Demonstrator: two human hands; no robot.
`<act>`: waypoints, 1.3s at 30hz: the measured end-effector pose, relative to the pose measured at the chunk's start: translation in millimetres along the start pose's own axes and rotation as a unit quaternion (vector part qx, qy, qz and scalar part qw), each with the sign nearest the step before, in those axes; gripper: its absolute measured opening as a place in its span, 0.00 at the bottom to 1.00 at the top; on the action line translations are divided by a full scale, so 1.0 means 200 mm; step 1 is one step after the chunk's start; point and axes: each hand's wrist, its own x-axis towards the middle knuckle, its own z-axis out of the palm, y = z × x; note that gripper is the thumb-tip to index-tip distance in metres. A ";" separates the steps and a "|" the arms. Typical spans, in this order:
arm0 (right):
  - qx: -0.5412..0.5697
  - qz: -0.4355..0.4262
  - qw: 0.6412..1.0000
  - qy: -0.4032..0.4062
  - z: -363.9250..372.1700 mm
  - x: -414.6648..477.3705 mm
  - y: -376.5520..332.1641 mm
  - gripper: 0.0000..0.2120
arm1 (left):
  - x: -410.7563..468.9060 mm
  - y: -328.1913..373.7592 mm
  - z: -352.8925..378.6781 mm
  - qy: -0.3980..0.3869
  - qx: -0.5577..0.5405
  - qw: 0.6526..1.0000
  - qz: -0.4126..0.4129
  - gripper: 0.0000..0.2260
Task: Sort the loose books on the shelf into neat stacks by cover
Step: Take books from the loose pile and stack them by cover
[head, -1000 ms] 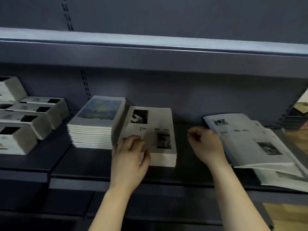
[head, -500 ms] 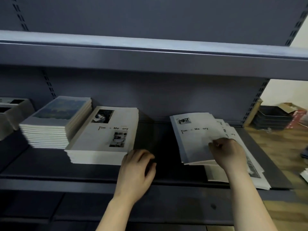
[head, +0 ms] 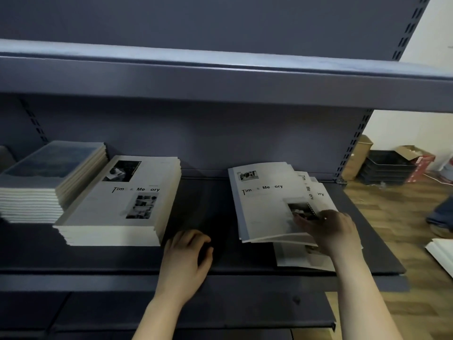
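A neat stack of white "Time & Memory" books (head: pixel 122 202) lies left of centre on the dark shelf (head: pixel 203 209). To its left stands a stack with a blue landscape cover (head: pixel 49 168). On the right, several loose "Time & Memory" books (head: pixel 264 200) lie fanned and askew. My right hand (head: pixel 326 229) grips the near right corner of the top loose book, thumb on the cover. My left hand (head: pixel 186 256) rests on the bare shelf between the two groups, fingers loosely curled and holding nothing.
An upper shelf (head: pixel 220 77) overhangs the books. The shelf's front lip (head: pixel 98 280) runs below my hands. Past the right upright, stacked black trays (head: pixel 384 170) and cardboard boxes (head: pixel 414 155) sit on the wooden floor.
The view swung right. My left hand left the neat white stack and came down on the bare shelf. My right hand reached the loose books and took hold of the top one.
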 end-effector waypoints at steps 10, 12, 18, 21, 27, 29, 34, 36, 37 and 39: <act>0.108 -0.030 0.994 -0.016 -0.04 0.03 0.01 0.12 | 0.01 0.02 0.03 0.035 0.040 0.999 0.003 0.15; 0.123 -0.020 0.992 -0.030 -0.04 0.03 0.02 0.09 | 0.01 0.02 0.03 0.034 0.042 0.999 0.001 0.15; 0.197 0.015 0.977 -0.075 -0.03 0.04 0.05 0.08 | 0.00 0.02 0.03 0.034 0.053 0.998 -0.001 0.16; 0.213 0.015 0.974 -0.077 -0.03 0.03 0.05 0.07 | 0.00 0.02 0.03 0.038 0.059 0.998 -0.002 0.15; 0.223 0.020 0.973 -0.056 -0.01 0.00 0.05 0.09 | 0.00 0.02 0.03 0.038 0.058 0.998 -0.003 0.15; 0.242 0.026 0.968 -0.061 -0.01 -0.01 0.05 0.09 | -0.01 0.03 0.03 0.037 0.056 0.998 -0.004 0.15; 0.315 0.046 0.942 -0.107 -0.01 -0.02 0.04 0.11 | -0.01 0.03 0.02 0.032 0.053 0.998 -0.002 0.16; 0.327 0.046 0.937 -0.112 0.00 -0.04 0.03 0.10 | -0.01 0.03 0.02 0.030 0.049 0.998 -0.004 0.16; 0.338 0.046 0.933 -0.113 0.00 -0.04 0.02 0.10 | -0.01 0.03 0.01 0.029 0.046 0.998 -0.004 0.16; 0.365 0.051 0.922 -0.115 0.01 -0.05 0.01 0.10 | 0.00 0.03 0.01 0.021 0.044 0.999 -0.004 0.16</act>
